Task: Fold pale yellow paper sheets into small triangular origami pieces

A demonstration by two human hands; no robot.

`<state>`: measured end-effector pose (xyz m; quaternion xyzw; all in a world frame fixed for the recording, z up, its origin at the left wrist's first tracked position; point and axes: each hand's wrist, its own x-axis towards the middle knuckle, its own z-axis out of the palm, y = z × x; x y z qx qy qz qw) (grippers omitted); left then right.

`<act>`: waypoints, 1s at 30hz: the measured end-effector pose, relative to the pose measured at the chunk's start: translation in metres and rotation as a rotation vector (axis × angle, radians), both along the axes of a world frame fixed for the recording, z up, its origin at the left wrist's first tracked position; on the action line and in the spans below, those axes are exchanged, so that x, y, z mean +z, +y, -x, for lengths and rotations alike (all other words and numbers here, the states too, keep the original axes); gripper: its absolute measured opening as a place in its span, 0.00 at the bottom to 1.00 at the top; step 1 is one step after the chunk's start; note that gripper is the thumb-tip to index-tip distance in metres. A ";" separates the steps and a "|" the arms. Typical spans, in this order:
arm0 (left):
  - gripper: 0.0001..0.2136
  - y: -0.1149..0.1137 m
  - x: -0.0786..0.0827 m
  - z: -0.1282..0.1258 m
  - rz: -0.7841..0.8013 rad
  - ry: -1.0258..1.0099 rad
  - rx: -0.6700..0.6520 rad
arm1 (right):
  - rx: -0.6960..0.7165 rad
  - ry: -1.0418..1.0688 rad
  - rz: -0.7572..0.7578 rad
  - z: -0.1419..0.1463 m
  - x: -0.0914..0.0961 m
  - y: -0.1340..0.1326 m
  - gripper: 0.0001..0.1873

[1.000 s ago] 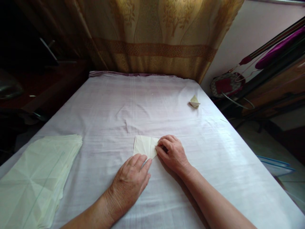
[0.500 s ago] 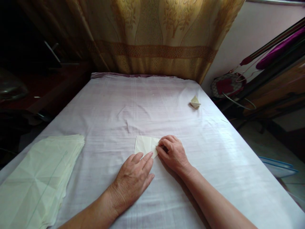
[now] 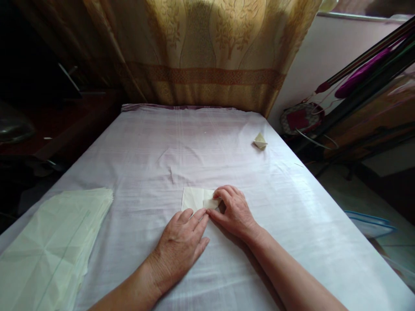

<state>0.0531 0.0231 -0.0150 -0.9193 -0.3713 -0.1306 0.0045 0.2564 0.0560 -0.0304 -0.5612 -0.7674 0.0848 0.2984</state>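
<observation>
A small piece of folded cream paper (image 3: 192, 198) lies on the white sheet in front of me. My left hand (image 3: 181, 236) rests palm down at its near edge, fingers stretched out and fingertips on the paper. The fingers and thumb of my right hand (image 3: 234, 211) are bent around the paper's right side, holding a folded-over flap. Part of that right side is hidden behind the fingers. A folded paper shape (image 3: 260, 142) with pointed corners sits apart, farther back on the right.
A stack of creased pale paper sheets (image 3: 45, 250), the top one bearing a green line, lies at the left. A gold curtain (image 3: 204, 88) hangs behind the sheet-covered surface (image 3: 155, 142). A patterned bag (image 3: 301, 119) is beyond its right edge.
My right hand has folded the paper's right side over to the left, its thumb now close to my left fingertips. My left hand stays pressed at the near edge. The view has shifted slightly.
</observation>
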 end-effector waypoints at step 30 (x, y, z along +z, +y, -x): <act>0.16 0.000 -0.004 0.003 -0.077 -0.016 -0.007 | -0.085 -0.041 0.053 -0.019 -0.008 0.004 0.16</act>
